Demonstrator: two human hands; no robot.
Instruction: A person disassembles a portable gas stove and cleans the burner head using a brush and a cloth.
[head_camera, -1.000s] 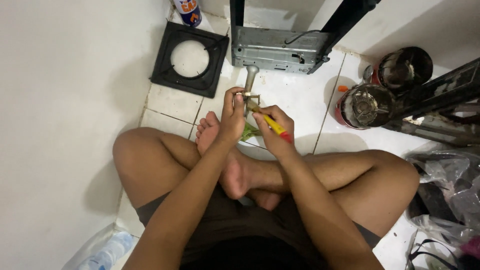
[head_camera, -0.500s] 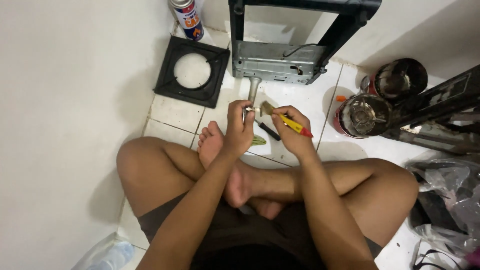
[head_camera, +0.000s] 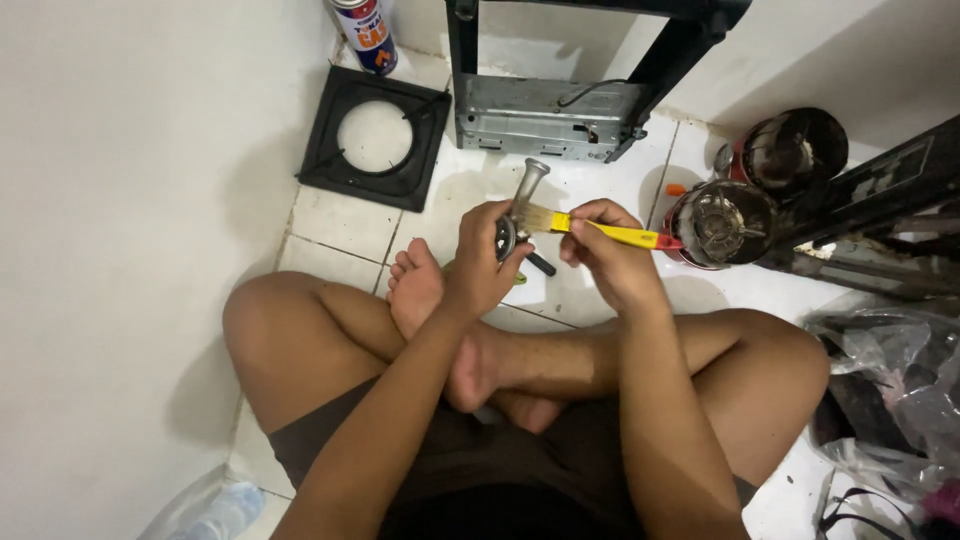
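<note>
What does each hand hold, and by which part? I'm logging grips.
The left hand grips a metal burner tube near its lower end; the right hand holds a yellow brush by its handle.

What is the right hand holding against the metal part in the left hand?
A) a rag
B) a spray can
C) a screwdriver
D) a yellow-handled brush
D: the right hand grips a yellow-handled brush, bristles touching the metal part held by the left hand.

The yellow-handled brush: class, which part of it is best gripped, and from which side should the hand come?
Probably the yellow handle of the brush, taken from above. It lies roughly level, slim and bare between the bristles and the red tip, and the right hand pinches it there, leaving the bristles free against the metal burner tube in the left hand.
</note>
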